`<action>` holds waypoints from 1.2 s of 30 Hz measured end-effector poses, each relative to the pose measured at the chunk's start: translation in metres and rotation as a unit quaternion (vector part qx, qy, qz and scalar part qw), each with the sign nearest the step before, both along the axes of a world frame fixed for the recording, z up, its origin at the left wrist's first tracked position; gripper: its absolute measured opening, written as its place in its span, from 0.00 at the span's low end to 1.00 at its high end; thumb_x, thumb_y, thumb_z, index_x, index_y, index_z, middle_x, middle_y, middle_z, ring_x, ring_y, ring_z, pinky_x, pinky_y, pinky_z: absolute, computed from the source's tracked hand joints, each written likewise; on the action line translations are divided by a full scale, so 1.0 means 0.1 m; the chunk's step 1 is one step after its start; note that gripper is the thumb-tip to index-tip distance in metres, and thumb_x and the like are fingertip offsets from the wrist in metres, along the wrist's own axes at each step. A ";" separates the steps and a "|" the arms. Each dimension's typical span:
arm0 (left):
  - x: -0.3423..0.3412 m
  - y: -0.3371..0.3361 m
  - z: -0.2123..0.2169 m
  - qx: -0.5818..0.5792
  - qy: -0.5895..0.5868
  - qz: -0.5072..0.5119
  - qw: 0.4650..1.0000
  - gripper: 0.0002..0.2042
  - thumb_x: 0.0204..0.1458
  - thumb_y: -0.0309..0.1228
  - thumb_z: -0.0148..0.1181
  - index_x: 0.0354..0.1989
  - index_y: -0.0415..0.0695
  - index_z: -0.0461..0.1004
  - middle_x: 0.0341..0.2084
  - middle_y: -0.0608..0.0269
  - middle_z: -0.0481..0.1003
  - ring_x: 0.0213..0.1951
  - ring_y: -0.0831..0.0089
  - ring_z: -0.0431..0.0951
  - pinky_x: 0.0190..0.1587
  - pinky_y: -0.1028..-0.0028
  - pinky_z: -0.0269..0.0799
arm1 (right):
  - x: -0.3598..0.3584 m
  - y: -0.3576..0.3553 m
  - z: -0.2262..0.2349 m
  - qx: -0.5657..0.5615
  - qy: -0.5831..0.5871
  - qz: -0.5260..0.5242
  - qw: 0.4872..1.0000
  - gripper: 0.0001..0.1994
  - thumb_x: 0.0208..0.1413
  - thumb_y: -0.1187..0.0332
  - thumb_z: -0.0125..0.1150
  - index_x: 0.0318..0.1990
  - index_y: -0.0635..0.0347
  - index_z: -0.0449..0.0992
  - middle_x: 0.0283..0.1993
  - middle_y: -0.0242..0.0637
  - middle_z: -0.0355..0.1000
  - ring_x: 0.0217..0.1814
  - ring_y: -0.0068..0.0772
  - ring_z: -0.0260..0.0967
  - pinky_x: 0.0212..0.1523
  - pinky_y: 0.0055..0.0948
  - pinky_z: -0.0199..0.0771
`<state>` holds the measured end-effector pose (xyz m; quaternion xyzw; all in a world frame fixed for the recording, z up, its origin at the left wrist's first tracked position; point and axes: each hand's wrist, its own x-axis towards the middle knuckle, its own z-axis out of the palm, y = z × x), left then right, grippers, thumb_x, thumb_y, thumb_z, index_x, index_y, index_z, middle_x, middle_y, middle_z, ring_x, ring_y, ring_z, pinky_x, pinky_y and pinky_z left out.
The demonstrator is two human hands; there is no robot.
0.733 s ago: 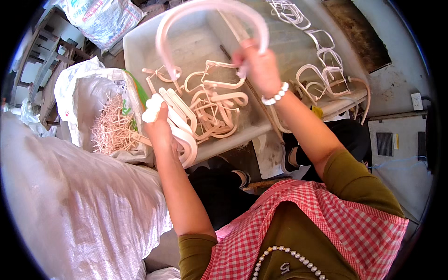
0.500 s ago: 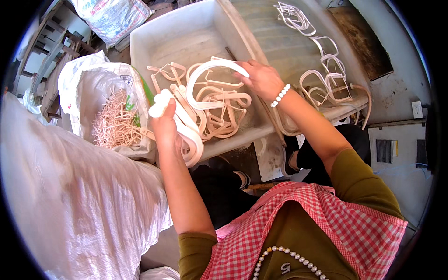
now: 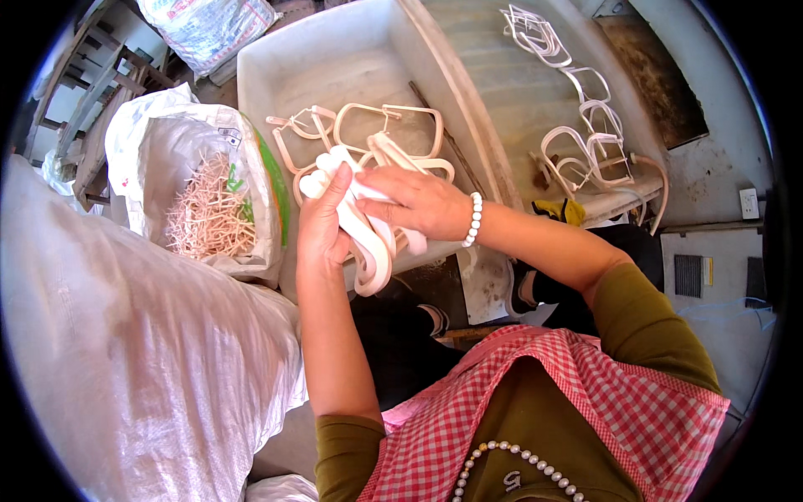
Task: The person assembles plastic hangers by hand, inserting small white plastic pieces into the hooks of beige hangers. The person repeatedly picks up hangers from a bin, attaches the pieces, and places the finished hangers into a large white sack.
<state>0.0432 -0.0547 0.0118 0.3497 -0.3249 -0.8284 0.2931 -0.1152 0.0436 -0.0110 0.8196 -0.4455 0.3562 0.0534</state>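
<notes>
My left hand [image 3: 322, 222] is closed round a bundle of white and cream curved plastic pieces [image 3: 374, 266], shaped like bag handles. Their rounded ends stick up past the thumb, and their bends hang below the hand. From the right, my right hand [image 3: 422, 203] lies across the same bundle with its fingers pressed on the pieces; its fingertips are partly hidden. Behind both hands, more cream curved pieces [image 3: 439, 134], some joined by thin moulded strips, lie in a pale plastic tub [image 3: 322, 54].
Left of the tub stands an open white sack [image 3: 159, 180] holding thin cream plastic scraps [image 3: 209, 217]. A large white sack [image 3: 150, 343] fills the near left. Joined white loops [image 3: 598, 125] lie on a pale surface at the right. Another stuffed sack [image 3: 205, 29] stands at the back left.
My right hand has brought a white curved piece left and down to the bundle. The bundle in my left hand has shifted slightly right.
</notes>
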 end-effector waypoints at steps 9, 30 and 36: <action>0.03 -0.08 -0.05 -0.061 -0.012 0.104 0.993 0.18 0.52 0.31 0.64 0.49 0.38 0.69 0.39 0.54 0.76 0.43 0.66 0.76 0.47 0.67 0.73 | -0.05 -0.16 0.10 -0.018 0.004 -0.107 0.994 0.23 0.52 0.75 0.53 0.58 0.55 0.67 0.62 0.48 0.60 0.56 0.51 0.65 0.53 0.39 0.69; 0.16 -0.28 -0.04 -0.084 -0.091 0.158 0.980 0.18 0.51 0.28 0.64 0.50 0.39 0.68 0.37 0.57 0.76 0.38 0.69 0.77 0.44 0.68 0.73 | -1.10 -0.34 -2.06 0.549 -0.178 -0.297 0.761 0.16 0.50 0.60 0.63 0.43 0.61 0.77 0.34 0.51 0.75 0.38 0.43 0.75 0.42 0.36 0.75; 0.14 -0.24 -0.02 -0.089 -0.116 0.136 0.980 0.17 0.50 0.27 0.65 0.48 0.39 0.69 0.35 0.58 0.76 0.38 0.69 0.77 0.42 0.69 0.73 | -0.97 -0.38 -0.71 0.520 -0.599 -0.206 0.574 0.12 0.58 0.61 0.57 0.30 0.59 0.69 0.16 0.29 0.60 0.13 0.23 0.59 0.19 0.27 0.70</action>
